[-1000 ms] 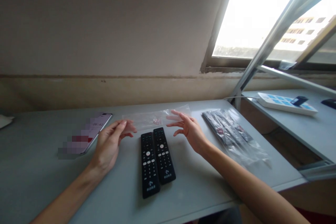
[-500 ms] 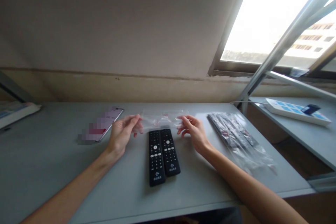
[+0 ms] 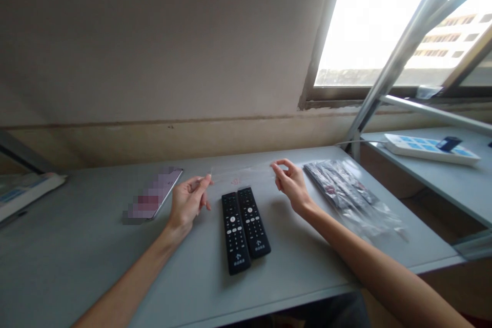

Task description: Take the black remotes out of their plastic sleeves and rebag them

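Note:
A clear plastic bag (image 3: 240, 175) with a small red mark is stretched between my two hands above the desk. My left hand (image 3: 189, 199) pinches its left end between thumb and fingers. At the other end, my right hand (image 3: 291, 180) has thumb and forefinger closed on the plastic. Just below the bag lie two black remote controls side by side, a left remote (image 3: 235, 238) and a right remote (image 3: 254, 225), button side up. They touch or nearly touch, and neither hand is on them.
A phone (image 3: 159, 195) lies left of my left hand, partly pixelated. Right of my right hand is a stack of bagged remotes (image 3: 342, 187) in clear plastic. White power strips stand at the left (image 3: 31, 192) and right (image 3: 426, 149). A metal post (image 3: 400, 56) rises by the window.
My hands have moved slightly apart, and the bag is pulled flatter and tauter between them. The camera view has shifted a little. The remotes lie as before.

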`<state>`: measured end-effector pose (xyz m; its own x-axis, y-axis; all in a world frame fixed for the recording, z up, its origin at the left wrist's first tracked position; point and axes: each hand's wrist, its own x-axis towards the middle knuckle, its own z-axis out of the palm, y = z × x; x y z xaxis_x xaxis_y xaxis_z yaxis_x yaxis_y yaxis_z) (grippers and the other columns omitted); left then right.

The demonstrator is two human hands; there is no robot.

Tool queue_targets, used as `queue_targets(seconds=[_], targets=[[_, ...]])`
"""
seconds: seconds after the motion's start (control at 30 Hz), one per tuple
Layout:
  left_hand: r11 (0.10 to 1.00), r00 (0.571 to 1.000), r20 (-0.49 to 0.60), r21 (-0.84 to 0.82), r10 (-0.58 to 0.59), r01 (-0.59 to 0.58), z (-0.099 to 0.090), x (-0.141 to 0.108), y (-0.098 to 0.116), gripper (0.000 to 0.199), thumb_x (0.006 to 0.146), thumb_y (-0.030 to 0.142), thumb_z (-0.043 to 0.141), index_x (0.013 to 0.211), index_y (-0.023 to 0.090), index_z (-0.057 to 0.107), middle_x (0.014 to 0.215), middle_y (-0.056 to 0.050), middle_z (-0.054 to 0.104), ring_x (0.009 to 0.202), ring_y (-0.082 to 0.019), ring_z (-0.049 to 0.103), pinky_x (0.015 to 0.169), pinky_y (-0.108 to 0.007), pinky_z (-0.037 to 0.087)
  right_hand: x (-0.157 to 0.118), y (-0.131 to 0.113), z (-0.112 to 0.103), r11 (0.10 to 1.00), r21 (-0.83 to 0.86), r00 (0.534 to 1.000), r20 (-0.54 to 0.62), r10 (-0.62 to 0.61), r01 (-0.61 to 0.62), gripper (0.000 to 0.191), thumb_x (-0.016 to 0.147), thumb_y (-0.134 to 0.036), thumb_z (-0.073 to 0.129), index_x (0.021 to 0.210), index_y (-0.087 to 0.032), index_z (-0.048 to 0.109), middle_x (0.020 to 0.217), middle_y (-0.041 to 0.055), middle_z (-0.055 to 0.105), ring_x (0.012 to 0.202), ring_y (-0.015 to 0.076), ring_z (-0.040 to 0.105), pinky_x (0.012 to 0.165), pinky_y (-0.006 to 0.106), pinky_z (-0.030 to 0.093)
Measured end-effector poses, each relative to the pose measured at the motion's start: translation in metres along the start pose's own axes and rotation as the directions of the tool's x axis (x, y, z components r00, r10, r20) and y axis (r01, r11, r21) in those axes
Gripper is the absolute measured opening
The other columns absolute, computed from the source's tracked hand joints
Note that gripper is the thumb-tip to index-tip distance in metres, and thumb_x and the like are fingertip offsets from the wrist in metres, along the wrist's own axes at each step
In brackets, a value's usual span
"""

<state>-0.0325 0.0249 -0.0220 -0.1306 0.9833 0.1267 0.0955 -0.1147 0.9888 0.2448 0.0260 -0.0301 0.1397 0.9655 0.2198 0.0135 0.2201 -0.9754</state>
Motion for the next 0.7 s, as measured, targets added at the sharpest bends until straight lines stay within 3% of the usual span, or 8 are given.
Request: queue_targets(seconds=[0.13,0.23,0.33,0.43,0.5,0.57,0.7], targets=[[0.991,0.991,-0.087,-0.08,0.103,-0.11,0.009,0.012,0.006,0.036,0.083,0.051,0.078,0.081,0.016,0.07,0.04,0.01,0.04,0.031,-0.007,0.036,0.035,-0.02,0.037,0.002,0.002,0.0,1.0,0.019,0.999,-0.031,0.025,-0.025,0.037,0.087,-0.057,0.069,0.092,-0.021,0.062,0.045,-0.0083,0.048,0.041,0.0096,0.034,0.042,0.022,0.022],[0.968,0.993,-0.117,-0.25,-0.005,-0.025,0.014,0.029,0.01,0.039,0.071,0.046,0.088,0.085,0.018,0.065,0.044,0.011,0.044,0.032,-0.006,0.033,0.033,-0.019,0.031,0.005,0.003,-0.002,0.989,0.1,0.99,-0.068,0.12,-0.113,0.039,0.081,-0.058,0.071,0.092,-0.022,0.059,0.044,-0.0096,0.046,0.038,0.0079,0.03,0.04,0.021,0.019],[0.935,0.995,-0.102,-0.355,-0.02,-0.018,0.011,0.041,0.011,0.047,0.073,0.05,0.084,0.101,0.022,0.06,0.061,0.009,0.056,0.044,-0.009,0.05,0.045,-0.022,0.047,0.012,0.002,-0.009,0.971,0.173,0.977,-0.107,0.186,-0.166,0.042,0.078,-0.058,0.07,0.095,-0.023,0.056,0.043,-0.0119,0.042,0.036,0.0065,0.027,0.039,0.019,0.017],[0.909,0.999,-0.038,-0.416,0.021,-0.035,0.003,0.041,0.007,0.048,0.072,0.044,0.082,0.108,0.022,0.059,0.086,0.0,0.07,0.074,-0.015,0.068,0.07,-0.029,0.058,0.019,0.003,-0.018,0.971,0.162,0.973,-0.123,0.197,-0.177,0.042,0.078,-0.058,0.068,0.097,-0.023,0.054,0.043,-0.0125,0.044,0.034,0.0059,0.027,0.037,0.018,0.018],[0.955,0.993,-0.021,-0.272,0.114,-0.116,-0.001,0.039,0.001,0.045,0.073,0.039,0.078,0.111,0.021,0.062,0.1,-0.005,0.073,0.09,-0.018,0.07,0.079,-0.03,0.056,0.022,0.005,-0.022,0.973,0.145,0.972,-0.124,0.197,-0.179,0.042,0.077,-0.054,0.071,0.099,-0.023,0.054,0.045,-0.0108,0.051,0.032,0.006,0.028,0.035,0.018,0.02],[0.98,0.978,-0.05,-0.003,0.2,-0.201,-0.004,0.038,-0.006,0.033,0.075,0.037,0.07,0.102,0.019,0.066,0.103,-0.007,0.072,0.095,-0.02,0.068,0.082,-0.031,0.054,0.022,0.008,-0.025,0.978,0.11,0.975,-0.118,0.19,-0.177,0.044,0.075,-0.046,0.074,0.105,-0.022,0.053,0.05,-0.008,0.061,0.031,0.0062,0.03,0.033,0.018,0.023],[0.957,0.968,-0.04,0.164,0.248,-0.239,-0.002,0.036,-0.015,0.025,0.073,0.027,0.062,0.096,0.018,0.069,0.105,-0.009,0.071,0.105,-0.024,0.065,0.096,-0.037,0.052,0.022,0.011,-0.028,0.991,-0.065,0.989,-0.09,0.114,-0.12,0.042,0.078,-0.04,0.071,0.111,-0.022,0.051,0.065,-0.0031,0.074,0.03,0.0071,0.035,0.029,0.019,0.032]])
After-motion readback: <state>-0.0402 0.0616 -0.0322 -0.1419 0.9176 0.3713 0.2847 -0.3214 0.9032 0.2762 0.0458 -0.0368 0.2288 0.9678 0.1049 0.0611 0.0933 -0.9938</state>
